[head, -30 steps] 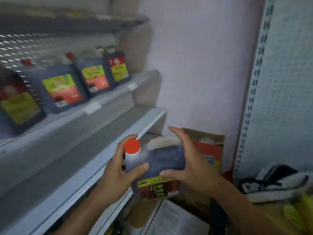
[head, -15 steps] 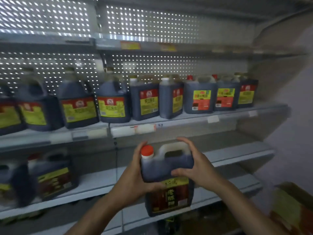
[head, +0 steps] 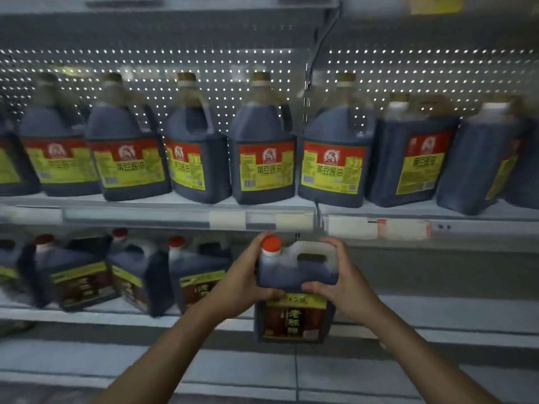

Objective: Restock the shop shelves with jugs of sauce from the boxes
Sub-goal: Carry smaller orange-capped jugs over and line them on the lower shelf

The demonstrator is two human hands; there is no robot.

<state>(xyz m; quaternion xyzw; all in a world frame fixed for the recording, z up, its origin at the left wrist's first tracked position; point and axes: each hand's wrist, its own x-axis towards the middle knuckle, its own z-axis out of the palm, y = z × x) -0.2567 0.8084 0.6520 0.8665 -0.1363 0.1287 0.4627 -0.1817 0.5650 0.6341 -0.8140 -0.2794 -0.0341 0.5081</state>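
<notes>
Both hands are on it: the left hand (head: 248, 282) wraps the neck side just under the orange cap (head: 271, 244), thumb across the front, while the right hand (head: 339, 282) clamps the handle side, fingers over the top and thumb pressed above the label. Between them hangs one dark vinegar jug (head: 294, 293), upright, held in the air in front of the middle shelf (head: 437, 304) and not yet resting on it. Just to its left stand matching orange-capped jugs (head: 192, 275), a row that stops right where the hands are. The stretch of shelf to the right looks bare. This reads as the placing step: carry forward, set the base down beside the last jug, label facing out, then let go. Above, the upper shelf (head: 163, 212) is lined with yellow-labelled soy sauce jugs (head: 264, 153).
</notes>
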